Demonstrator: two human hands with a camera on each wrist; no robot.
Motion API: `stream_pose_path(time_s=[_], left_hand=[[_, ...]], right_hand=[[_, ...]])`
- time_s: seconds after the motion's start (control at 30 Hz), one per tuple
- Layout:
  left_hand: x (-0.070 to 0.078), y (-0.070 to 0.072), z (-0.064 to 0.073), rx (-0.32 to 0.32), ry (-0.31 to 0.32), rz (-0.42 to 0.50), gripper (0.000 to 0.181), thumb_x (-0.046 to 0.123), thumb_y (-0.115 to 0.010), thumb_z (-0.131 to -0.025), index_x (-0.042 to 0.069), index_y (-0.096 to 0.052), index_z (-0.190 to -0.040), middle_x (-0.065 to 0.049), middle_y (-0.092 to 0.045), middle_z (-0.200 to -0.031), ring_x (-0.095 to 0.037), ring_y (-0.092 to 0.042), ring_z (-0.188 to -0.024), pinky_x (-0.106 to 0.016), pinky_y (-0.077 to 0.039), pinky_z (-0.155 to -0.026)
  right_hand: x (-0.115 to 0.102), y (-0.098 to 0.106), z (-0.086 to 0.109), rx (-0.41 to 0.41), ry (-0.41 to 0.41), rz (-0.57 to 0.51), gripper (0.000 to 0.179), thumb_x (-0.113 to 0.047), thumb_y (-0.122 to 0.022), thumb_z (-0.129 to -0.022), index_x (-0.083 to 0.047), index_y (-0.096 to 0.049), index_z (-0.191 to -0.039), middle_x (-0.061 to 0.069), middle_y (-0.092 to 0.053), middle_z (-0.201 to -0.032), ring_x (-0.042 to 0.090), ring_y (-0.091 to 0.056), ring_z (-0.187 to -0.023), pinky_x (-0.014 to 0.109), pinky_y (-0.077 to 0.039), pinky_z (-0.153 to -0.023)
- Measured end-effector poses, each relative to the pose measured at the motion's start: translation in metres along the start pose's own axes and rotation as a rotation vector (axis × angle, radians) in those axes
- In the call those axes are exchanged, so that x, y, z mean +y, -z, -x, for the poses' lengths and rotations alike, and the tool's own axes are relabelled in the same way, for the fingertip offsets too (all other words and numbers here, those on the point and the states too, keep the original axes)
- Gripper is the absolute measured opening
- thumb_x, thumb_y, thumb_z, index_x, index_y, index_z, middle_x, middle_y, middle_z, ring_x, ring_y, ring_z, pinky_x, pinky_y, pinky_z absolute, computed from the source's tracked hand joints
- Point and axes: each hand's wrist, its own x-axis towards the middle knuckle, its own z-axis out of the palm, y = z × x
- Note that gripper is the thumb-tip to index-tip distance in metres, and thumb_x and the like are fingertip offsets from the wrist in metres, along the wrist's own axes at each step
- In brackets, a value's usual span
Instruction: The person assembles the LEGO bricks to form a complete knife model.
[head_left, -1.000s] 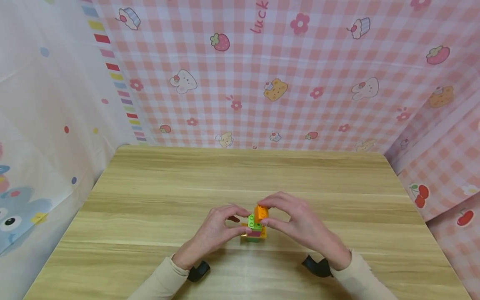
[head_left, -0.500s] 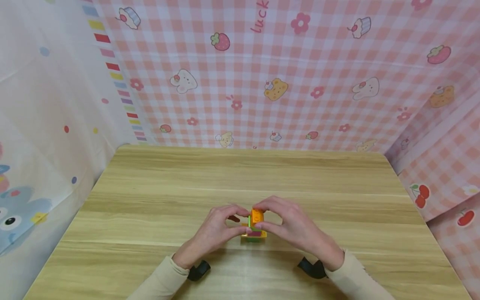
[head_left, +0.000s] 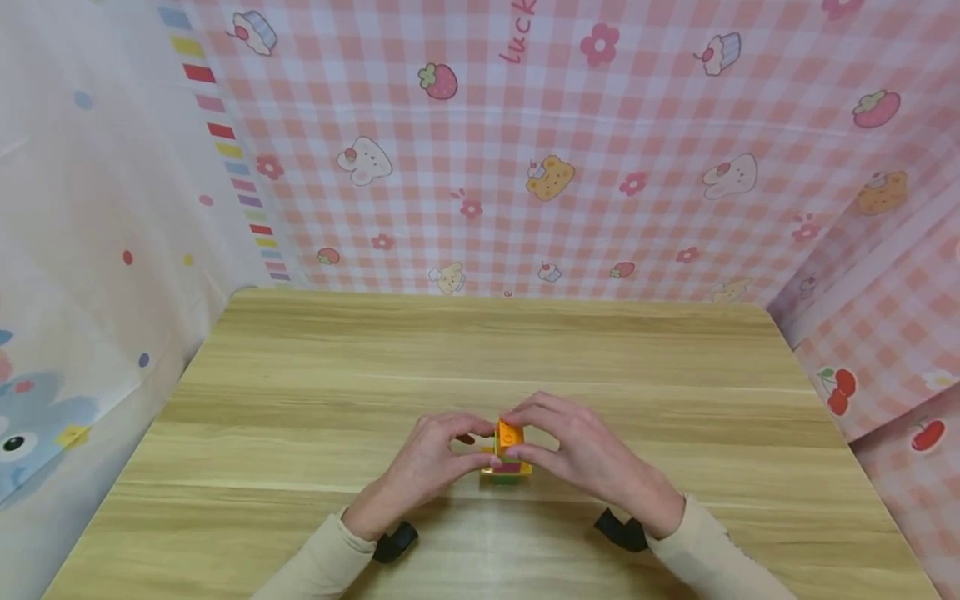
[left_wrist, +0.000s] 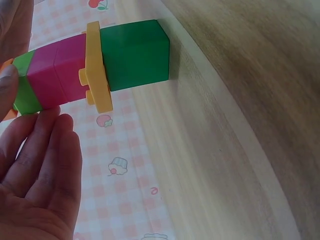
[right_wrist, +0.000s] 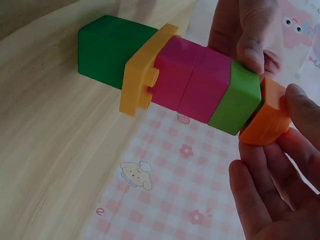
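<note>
A tower of toy building bricks stands upright on the table in front of me. At its base is a dark green brick (right_wrist: pixel 112 52), topped by a yellow plate (right_wrist: pixel 141 62) that juts past it. Two magenta bricks (left_wrist: pixel 57 70) come above, then a light green brick (right_wrist: pixel 237 97). My left hand (head_left: pixel 431 457) pinches the tower around the light green brick. With thumb and fingers, my right hand (head_left: pixel 588 454) holds an orange brick (right_wrist: pixel 270 112) on top of the light green one. The orange brick sits slightly tilted, a dark gap showing beneath it in the right wrist view.
The wooden table (head_left: pixel 337 358) reaches back to a pink checked cloth (head_left: pixel 487 150). A white printed cloth (head_left: pixel 90 233) hangs on the left. Black curved pieces (head_left: pixel 395 542) sit by both wrists.
My right hand has moved left with the orange brick, bringing it from the light green brick's right side to over its top. The left hand has stayed on the tower.
</note>
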Motion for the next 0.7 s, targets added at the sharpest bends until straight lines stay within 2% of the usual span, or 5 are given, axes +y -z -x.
stream_pose_path(time_s=[0.2,0.7], left_hand=[[0.0004,0.0,0.0014,0.006,-0.008,-0.024,0.029,0.016,-0.085,-0.087,0.004,-0.077,-0.111,-0.008,-0.077,-0.113,-0.022,-0.072,-0.101,-0.028,-0.06,-0.085],[-0.0012,-0.0014,0.0006,0.001,-0.026,-0.04,0.027,0.016,-0.085,-0.087,0.005,-0.077,-0.111,-0.007,-0.077,-0.113,-0.021,-0.073,-0.1,-0.029,-0.061,-0.084]], right_hand=[[0.0005,0.0019,-0.0022,-0.032,0.011,0.014,0.029,-0.015,-0.084,-0.088,-0.007,-0.074,-0.114,-0.001,-0.072,-0.113,0.012,-0.07,-0.098,0.025,-0.061,-0.082],[-0.0003,0.0055,-0.0032,-0.069,0.036,0.087,0.031,-0.015,-0.085,-0.087,-0.005,-0.074,-0.115,0.001,-0.072,-0.113,0.013,-0.07,-0.1,0.026,-0.06,-0.087]])
